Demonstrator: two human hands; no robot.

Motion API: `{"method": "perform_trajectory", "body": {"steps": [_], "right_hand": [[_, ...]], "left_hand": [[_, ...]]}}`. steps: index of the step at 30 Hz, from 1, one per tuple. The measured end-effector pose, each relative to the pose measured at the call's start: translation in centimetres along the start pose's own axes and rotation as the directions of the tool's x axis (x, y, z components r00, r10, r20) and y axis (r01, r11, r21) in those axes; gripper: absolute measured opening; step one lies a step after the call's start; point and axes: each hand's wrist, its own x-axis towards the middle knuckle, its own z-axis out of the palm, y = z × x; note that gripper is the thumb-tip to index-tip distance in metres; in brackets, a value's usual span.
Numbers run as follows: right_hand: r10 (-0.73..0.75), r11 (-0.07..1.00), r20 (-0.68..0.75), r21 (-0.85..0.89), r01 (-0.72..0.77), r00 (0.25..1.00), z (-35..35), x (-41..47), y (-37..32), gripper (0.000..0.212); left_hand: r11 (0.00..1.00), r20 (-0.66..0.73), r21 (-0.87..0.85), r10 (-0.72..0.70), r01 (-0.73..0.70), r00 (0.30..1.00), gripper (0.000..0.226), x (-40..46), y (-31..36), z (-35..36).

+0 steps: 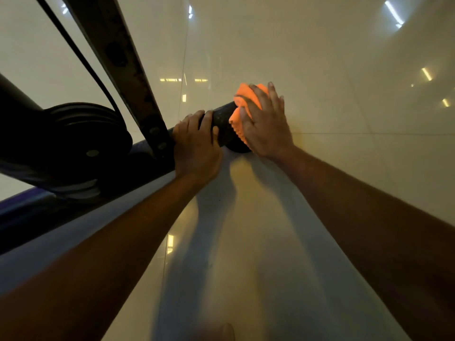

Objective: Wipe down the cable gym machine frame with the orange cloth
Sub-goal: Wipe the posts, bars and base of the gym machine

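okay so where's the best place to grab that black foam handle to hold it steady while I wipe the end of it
Grip the black foam handle mid-length, coming over the top, as the left hand does now. It is a round bar, so fingers wrap right around it, and that leaves its far end free for the right hand pressing the orange cloth.

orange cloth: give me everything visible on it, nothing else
The orange cloth is bright orange with a ribbed, microfibre-like texture, bunched into folds rather than spread flat. It wraps over the end of the dark textured bar, near the pale glossy wall. The right hand presses it onto the bar end, fingers spread over it; folds show above and left of the fingers. The left hand grips the bar beside it, apart from the cloth. Its far side is hidden.
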Motion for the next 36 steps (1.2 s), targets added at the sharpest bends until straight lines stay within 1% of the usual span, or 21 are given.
{"method": "perform_trajectory", "body": {"steps": [1, 2, 4, 5, 6, 8, 9, 10, 11, 13, 14, 15, 18, 19, 22, 24, 26, 27, 31, 34, 36], "right_hand": [[-0.045, 0.999, 0.015, -0.028, 0.045, 0.999, 0.2, -0.4, -1.1, 0.055], [-0.139, 0.988, 0.048, -0.066, 0.142, 0.989, 0.5, -0.9, -1.5, 0.055], [-0.320, 0.935, 0.122, -0.118, 0.334, 0.939, 0.2, -1.1, -0.2, 0.056], [-0.341, 0.926, 0.128, -0.123, 0.356, 0.931, -0.4, -0.5, 0.8, 0.056], [-0.295, 0.944, 0.120, -0.113, 0.309, 0.948, -0.9, 0.2, 1.5, 0.057], [-0.061, 0.997, 0.102, -0.042, 0.066, 0.993, -1.5, 1.3, 1.6, 0.063], [0.005, 1.000, 0.099, -0.014, -0.004, 0.995, -1.4, 1.3, 0.8, 0.065], [-0.004, 1.000, 0.094, -0.020, 0.006, 0.996, -1.3, 1.0, -0.2, 0.063], [-0.064, 0.997, 0.095, -0.045, 0.068, 0.993, -1.0, 0.4, -0.9, 0.060], [-0.236, 0.964, 0.139, -0.090, 0.250, 0.962, -0.8, -0.7, -0.3, 0.056], [-0.275, 0.952, 0.159, -0.093, 0.291, 0.948, -1.1, -0.5, 0.6, 0.056], [-0.260, 0.957, 0.165, -0.086, 0.276, 0.952, -1.4, 0.1, 1.5, 0.058], [0.019, 1.000, 0.140, 0.016, -0.021, 0.990, -2.0, 1.5, 2.5, 0.066], [0.053, 0.997, 0.130, 0.041, -0.059, 0.990, -1.9, 1.5, 2.4, 0.065], [-0.044, 0.998, 0.100, 0.050, 0.039, 0.994, -1.7, -0.5, 1.7, 0.053], [-0.076, 0.994, 0.112, 0.083, 0.067, 0.991, -2.1, -2.3, 1.3, 0.054], [-0.042, 0.990, 0.151, 0.139, 0.021, 0.988, -3.0, -4.1, 0.9, 0.054], [-0.022, 0.986, 0.182, 0.169, -0.009, 0.983, -3.7, -5.1, 0.6, 0.053], [-0.019, 0.962, 0.280, 0.266, -0.058, 0.960, -8.0, -9.7, -1.3, 0.052], [0.053, 0.944, 0.352, 0.287, -0.162, 0.934, -14.1, -12.7, -4.4, 0.053], [0.101, 0.928, 0.368, 0.300, -0.221, 0.924, -19.7, -14.1, -7.0, 0.052]], "left_hand": [[1.000, -0.004, -0.019, 0.000, 0.000, 1.000, 0.047, 0.1, 0.0, -0.1], [0.999, 0.000, -0.033, 0.000, 0.000, 1.000, 0.047, 0.2, 0.0, -0.3], [0.999, 0.012, -0.034, -0.006, 0.006, 1.000, 0.048, 0.2, 0.1, -0.5], [0.999, 0.018, -0.028, -0.014, 0.015, 1.000, 0.049, 0.1, 0.1, -0.6], [0.999, 0.031, -0.028, -0.022, 0.023, 0.999, 0.050, 0.1, 0.1, -0.7], [0.998, 0.064, -0.043, -0.034, 0.036, 0.997, 0.053, -0.1, 0.2, -0.9], [0.998, 0.074, -0.050, -0.036, 0.039, 0.997, 0.054, -0.1, 0.3, -1.0], [0.998, 0.080, -0.056, -0.036, 0.040, 0.996, 0.056, 0.0, 0.2, -1.1], [0.997, 0.083, -0.059, -0.034, 0.039, 0.996, 0.058, 0.0, 0.2, -1.2], [0.998, 0.091, -0.061, -0.025, 0.031, 0.996, 0.063, 0.0, 0.2, -1.4], [0.998, 0.097, -0.055, -0.022, 0.028, 0.995, 0.062, 0.0, 0.3, -1.4], [0.999, 0.103, -0.050, -0.016, 0.021, 0.995, 0.059, -0.1, 0.2, -1.4], [0.999, 0.096, -0.040, 0.021, -0.018, 0.995, 0.051, -0.3, 0.1, -1.5], [0.999, 0.087, -0.039, 0.035, -0.032, 0.996, 0.051, -0.5, 0.1, -1.4], [0.998, 0.078, -0.014, 0.063, -0.062, 0.995, 0.051, -0.7, 0.1, -1.4], [0.995, 0.128, 0.024, 0.094, -0.097, 0.987, 0.057, -1.0, -0.2, -1.7], [0.988, 0.234, 0.042, 0.136, -0.150, 0.963, 0.064, -0.8, -0.4, -2.4], [0.987, 0.293, 0.018, 0.147, -0.159, 0.945, 0.065, -0.6, -0.5, -3.2], [0.993, 0.500, -0.103, 0.095, -0.050, 0.861, 0.058, -1.9, 1.1, -8.8], [0.996, 0.567, -0.089, 0.049, 0.002, 0.822, 0.055, -5.3, 3.3, -15.6], [0.997, 0.611, -0.072, 0.019, 0.032, 0.792, 0.055, -7.1, 5.3, -21.6]]}}
